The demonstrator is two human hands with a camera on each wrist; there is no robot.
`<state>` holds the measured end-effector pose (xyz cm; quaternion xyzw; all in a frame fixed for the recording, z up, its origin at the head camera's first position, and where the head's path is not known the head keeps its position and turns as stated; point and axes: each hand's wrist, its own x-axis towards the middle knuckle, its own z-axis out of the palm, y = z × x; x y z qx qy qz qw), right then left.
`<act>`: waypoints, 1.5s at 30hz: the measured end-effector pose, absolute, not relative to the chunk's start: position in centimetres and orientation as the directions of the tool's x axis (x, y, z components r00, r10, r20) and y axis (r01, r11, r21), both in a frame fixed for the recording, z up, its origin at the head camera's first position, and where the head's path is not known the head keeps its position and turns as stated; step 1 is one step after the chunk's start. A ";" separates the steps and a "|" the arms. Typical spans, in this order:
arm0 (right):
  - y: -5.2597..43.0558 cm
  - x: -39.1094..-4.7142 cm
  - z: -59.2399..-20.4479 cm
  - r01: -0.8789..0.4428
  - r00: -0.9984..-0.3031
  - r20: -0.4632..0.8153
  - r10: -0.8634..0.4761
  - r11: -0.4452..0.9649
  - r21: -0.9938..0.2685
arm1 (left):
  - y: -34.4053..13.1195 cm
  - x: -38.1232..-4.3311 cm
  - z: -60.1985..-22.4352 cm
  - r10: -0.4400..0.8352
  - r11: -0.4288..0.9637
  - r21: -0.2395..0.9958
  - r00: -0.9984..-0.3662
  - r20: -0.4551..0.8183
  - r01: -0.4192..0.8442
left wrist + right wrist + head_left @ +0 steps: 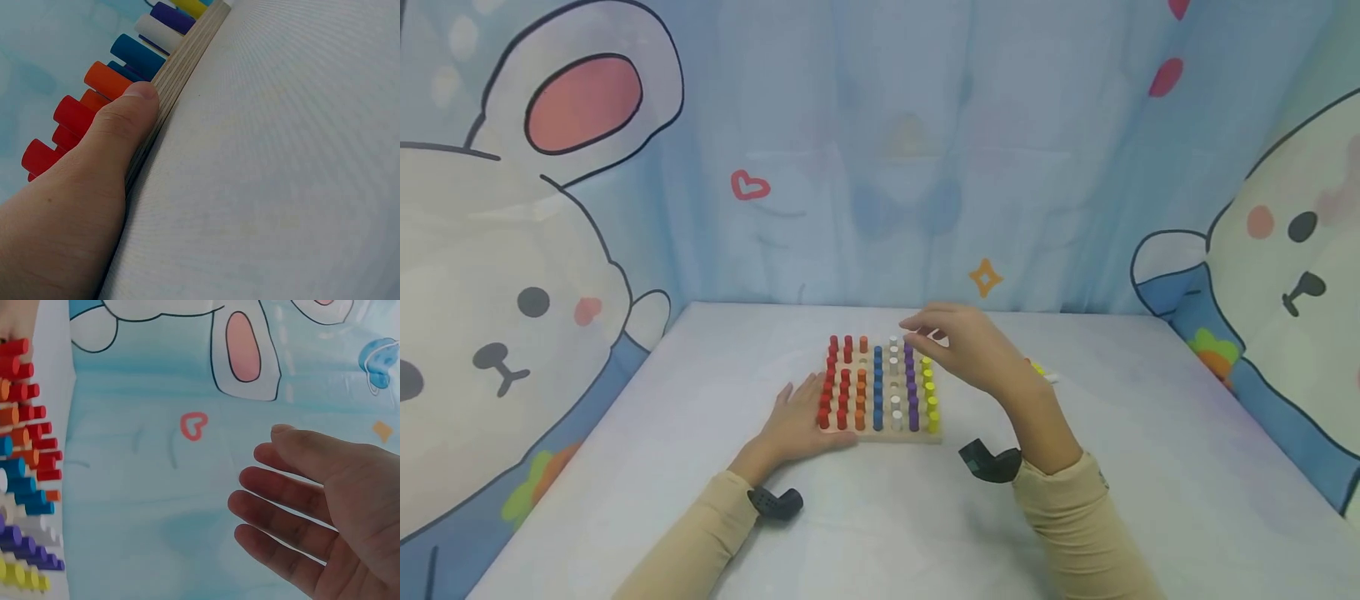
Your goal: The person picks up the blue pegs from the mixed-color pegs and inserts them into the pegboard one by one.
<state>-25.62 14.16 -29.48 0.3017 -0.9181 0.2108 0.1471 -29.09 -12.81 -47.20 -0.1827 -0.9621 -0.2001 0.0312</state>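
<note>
A wooden pegboard [880, 436] lies on the table, with columns of red pegs [842, 420], orange pegs [860, 420], blue pegs [877, 421], white pegs [897, 421], purple pegs [913, 422] and yellow pegs [933, 422]. Bare holes show in the orange and white columns. My left hand [797, 425] rests against the board's left side, fingers extended and thumb [134, 109] along its front edge. Above the far right part of the board hovers my right hand [958, 343]. Its fingers [281, 512] are loosely bent and hold nothing.
Small yellow and white pieces [1039, 369] lie right of the board, partly behind my right wrist. The white table [760, 342] extends around the board. Behind it hangs a blue curtain [820, 233] with cartoon prints.
</note>
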 end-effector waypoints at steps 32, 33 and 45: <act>26.9 -22.7 -33.0 -0.561 -0.824 0.065 -0.563 0.796 -0.227 | -13.6 -29.2 -46.6 0.338 0.864 0.356 -0.934 0.113 0.356; 27.2 -22.6 -33.1 -0.562 -0.823 0.061 -0.565 0.793 -0.234 | -13.6 -29.2 -46.6 0.337 0.863 0.359 -0.934 0.117 0.356; 29.6 -22.7 -35.8 -0.486 -0.822 -0.117 -0.557 0.794 -0.365 | -13.4 -29.4 -46.7 0.349 0.856 0.374 -0.933 0.091 0.357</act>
